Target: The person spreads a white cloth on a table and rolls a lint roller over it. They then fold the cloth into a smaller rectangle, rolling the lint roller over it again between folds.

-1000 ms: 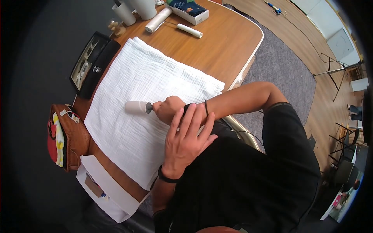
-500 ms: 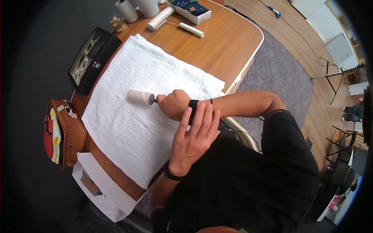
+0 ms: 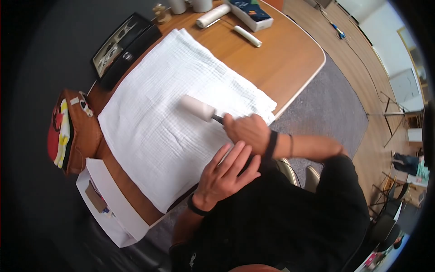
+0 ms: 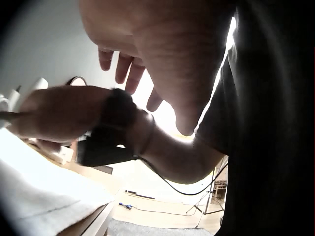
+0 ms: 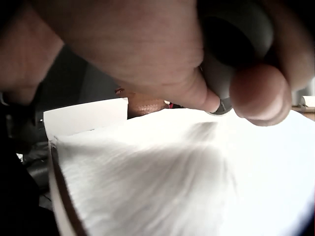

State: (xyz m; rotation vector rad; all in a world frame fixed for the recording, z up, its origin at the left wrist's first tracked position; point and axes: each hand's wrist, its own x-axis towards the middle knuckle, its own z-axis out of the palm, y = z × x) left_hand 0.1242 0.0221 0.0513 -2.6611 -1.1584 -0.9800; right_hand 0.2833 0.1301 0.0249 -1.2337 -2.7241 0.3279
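My right hand grips the dark handle of a lint roller, whose pale cylinder lies over a white crinkled cloth. The right wrist view shows the fingers wrapped round the grey handle, with the roller's cylinder hidden. My left hand has its fingers extended beside the right wrist, fingertips overlapping it in the head view. In the left wrist view the left hand hangs above the right forearm and holds nothing. The cloth is spread flat over much of the wooden table.
A black glasses case, a brown bag and a white box line the table's left side. Toward the back are a plastic-wrapped roll, a thin white roll, a box with dark socks and white cups.
The right hand and lint roller have moved right and toward the body across the cloth, the roller now angled. The left hand stays beside the right wrist. The head view has shifted.
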